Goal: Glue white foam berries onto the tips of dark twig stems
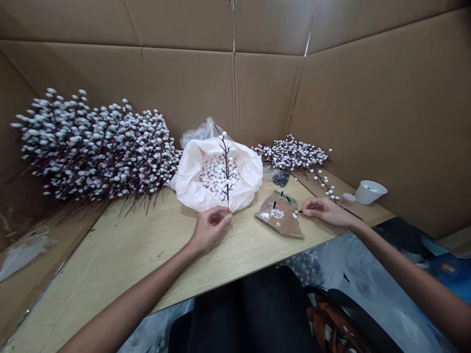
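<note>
My left hand (212, 227) pinches the lower end of a dark branch (227, 171), which stands upright with a few white berries on it. Behind the branch, a white plastic bag (187, 184) lies open, full of loose white berries (211, 171). My right hand (326, 211) is closed on a small dark stick, whose tip is at a white blob near the right edge of a cardboard piece (285, 228). White paste (277, 214) and several short black pieces lie on that cardboard.
A large pile of white-berry branches (103, 147) fills the table's left side. A smaller pile (294, 153) lies at the back right, near a white cup (370, 192). Cardboard walls (184, 88) surround the table (121, 245).
</note>
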### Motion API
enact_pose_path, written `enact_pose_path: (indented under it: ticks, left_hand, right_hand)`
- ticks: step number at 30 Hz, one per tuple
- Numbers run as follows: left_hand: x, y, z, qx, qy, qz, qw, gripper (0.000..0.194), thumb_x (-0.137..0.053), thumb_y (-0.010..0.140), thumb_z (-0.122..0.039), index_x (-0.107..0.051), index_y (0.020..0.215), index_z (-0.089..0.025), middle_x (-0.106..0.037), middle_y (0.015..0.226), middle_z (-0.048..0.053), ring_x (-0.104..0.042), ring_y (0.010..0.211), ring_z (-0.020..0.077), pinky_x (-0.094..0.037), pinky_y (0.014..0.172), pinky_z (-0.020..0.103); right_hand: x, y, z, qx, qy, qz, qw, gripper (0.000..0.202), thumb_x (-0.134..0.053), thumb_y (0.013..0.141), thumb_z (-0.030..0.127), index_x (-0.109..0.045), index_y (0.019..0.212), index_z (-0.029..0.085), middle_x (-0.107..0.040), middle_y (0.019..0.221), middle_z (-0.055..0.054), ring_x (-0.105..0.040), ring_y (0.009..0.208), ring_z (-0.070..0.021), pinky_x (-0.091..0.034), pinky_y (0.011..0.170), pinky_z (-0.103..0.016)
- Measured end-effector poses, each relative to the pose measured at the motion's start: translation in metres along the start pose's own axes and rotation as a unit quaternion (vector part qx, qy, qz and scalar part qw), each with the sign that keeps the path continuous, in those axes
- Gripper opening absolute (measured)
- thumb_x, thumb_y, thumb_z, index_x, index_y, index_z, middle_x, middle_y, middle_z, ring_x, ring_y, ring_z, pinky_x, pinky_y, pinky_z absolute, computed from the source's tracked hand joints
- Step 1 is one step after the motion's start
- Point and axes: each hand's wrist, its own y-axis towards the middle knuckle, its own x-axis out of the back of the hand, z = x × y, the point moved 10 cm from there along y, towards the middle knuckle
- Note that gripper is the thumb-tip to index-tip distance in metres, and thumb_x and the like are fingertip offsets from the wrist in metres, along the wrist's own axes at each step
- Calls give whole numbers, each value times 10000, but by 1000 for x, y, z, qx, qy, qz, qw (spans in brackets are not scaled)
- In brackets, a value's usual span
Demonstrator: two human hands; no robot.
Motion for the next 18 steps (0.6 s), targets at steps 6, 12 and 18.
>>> enact_pose_path:
  ticks: [6, 12, 18]
  left_hand:
    - [-1, 0, 1, 3, -5, 6, 1000, 222, -702, 702, -300, -694, 836, -124, -684, 674, 46, -623, 613, 149, -499, 592, 244]
    - [-2, 0, 1, 5, -5, 7, 1000, 211, -698, 700, -289, -692, 830, -123, -681, 681, 42, -617, 611, 142, -486, 585, 234]
    - [-2, 1, 2, 5, -8, 9, 1000, 210, -698, 700, -285, -689, 832, -123, -673, 661, 35, -622, 606, 146, -490, 587, 239]
  right_hand:
    - [3, -2, -1, -6, 10, -9, 1000, 396, -699, 693, 555, -648, 761, 168, -652, 771, -64, -569, 704, -176, -455, 658, -286]
    - [-1, -5, 0, -3, 1, -10, 1000, 338, -685, 719, 497, -642, 755, 164, -635, 761, -45, -557, 703, -169, -430, 651, -284]
    - [0, -5, 1, -2, -6, -13, 1000, 328, -667, 738, 491, -657, 774, 165, -648, 795, -58, -556, 720, -172, -428, 679, -295]
